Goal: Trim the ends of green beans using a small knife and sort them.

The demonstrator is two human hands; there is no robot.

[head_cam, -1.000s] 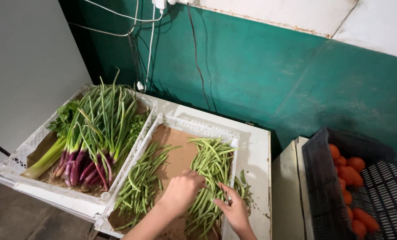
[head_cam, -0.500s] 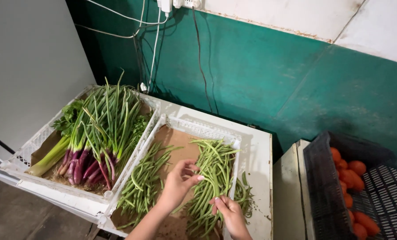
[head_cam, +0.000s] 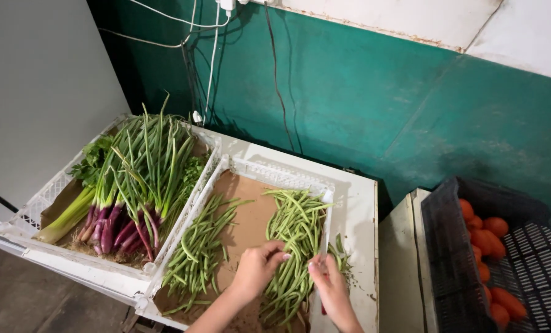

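Hands (head_cam: 258, 268) nearer, beans (head_cam: 294, 243) in crate (head_cam: 275, 174)

A white table (head_cam: 355, 203) stands against a green wall, carrying two white plastic crates side by side — the left crate (head_cam: 35, 213) filled with spring onions, the right crate (head_cam: 287, 174) lined with cardboard and holding green beans — some beans (head_cam: 343, 259) spilled onto the tabletop.

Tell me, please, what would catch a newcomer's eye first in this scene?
Two bare hands, the left hand and right hand, work in a pile of green beans in a white crate at the centre. Left of it lie purple-stemmed spring onions; at far right a dark crate holds orange fruit.
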